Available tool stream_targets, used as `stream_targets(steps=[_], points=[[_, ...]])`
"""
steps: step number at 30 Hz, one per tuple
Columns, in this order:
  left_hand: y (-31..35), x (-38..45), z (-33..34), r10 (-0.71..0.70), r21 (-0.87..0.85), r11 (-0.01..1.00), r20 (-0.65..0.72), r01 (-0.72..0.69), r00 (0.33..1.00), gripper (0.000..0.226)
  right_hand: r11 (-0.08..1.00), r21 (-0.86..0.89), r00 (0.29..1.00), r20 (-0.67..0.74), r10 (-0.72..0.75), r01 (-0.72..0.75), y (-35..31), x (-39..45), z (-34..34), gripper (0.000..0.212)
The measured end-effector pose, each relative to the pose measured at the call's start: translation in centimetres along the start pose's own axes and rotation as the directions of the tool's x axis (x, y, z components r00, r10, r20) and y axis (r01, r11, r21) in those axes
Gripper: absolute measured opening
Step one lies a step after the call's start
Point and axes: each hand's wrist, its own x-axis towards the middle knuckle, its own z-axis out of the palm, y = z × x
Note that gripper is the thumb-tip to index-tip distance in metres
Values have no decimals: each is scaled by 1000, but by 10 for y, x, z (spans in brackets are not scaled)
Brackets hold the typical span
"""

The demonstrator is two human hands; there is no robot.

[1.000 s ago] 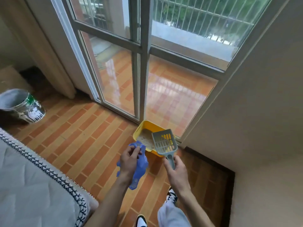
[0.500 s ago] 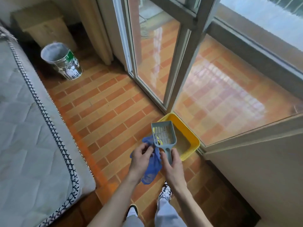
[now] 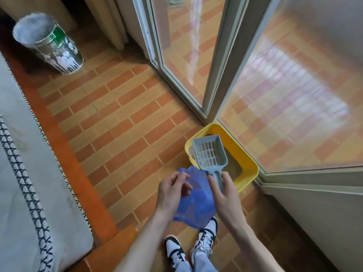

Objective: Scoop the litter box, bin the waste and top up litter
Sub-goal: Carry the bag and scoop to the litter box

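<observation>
A yellow litter box point(image 3: 247, 161) with sandy litter sits on the tiled floor against the glass door frame. My right hand point(image 3: 224, 191) grips the handle of a grey slotted scoop point(image 3: 209, 154), whose head hovers over the box's near left corner with a few grains in it. My right fingers also touch the edge of a blue plastic bag point(image 3: 196, 201). My left hand point(image 3: 172, 189) holds the bag's other edge, fingers curled. The bag hangs crumpled between both hands, above my shoes.
A paint-spattered metal bucket point(image 3: 49, 44) stands at the far left near a curtain. A grey mattress point(image 3: 29, 183) with patterned trim fills the left side. Glass doors point(image 3: 284, 95) and a wall point(image 3: 324, 213) close off the right. Brick-pattern tiles point(image 3: 117, 124) lie between.
The view tilted further down and left. Both hands came closer together on the bag, and the scoop head shifted over the box's near corner.
</observation>
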Motion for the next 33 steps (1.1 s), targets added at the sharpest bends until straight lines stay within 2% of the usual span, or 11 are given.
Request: stream_targets(steps=[8,13,17,19,21,22,24,25,27,29,33], points=[[-71,83,-43,135,190,977,-187,-99,973,26,986,-131,972,-225,73,-105,98,59,-30,16],[-110,112,-73,287,421,893,-268,-156,919,30,975,-148,926,-365,100,-164,140,76,-56,21],[-120,117,-79,442,502,842,-436,-196,784,29,975,-136,895,-435,102,-177,157,75,-60,25],[-114,108,-71,555,535,799,-480,-274,680,23,984,-137,883,-468,39,-116,159,67,-52,20],[-112,101,-63,597,499,790,-497,-355,630,19,989,-138,857,-514,-22,-57,161,58,-44,16],[-114,98,-61,589,470,800,-498,-373,637,19,989,-137,854,-519,-25,-54,164,54,-40,15],[-130,98,-64,527,488,823,-460,-292,715,27,981,-156,888,-459,32,-116,178,48,-33,12],[-142,100,-69,444,533,828,-433,-175,784,34,972,-163,909,-407,91,-171,187,44,-29,15],[-169,109,-84,168,553,827,-411,98,896,45,953,-141,918,-339,207,-267,207,38,-24,20],[-184,118,-97,-18,439,869,-428,226,904,46,945,-117,908,-336,251,-304,218,34,-23,20],[-181,126,-108,-91,189,960,-491,207,867,19,942,-115,907,-327,265,-316,223,31,-24,19]])
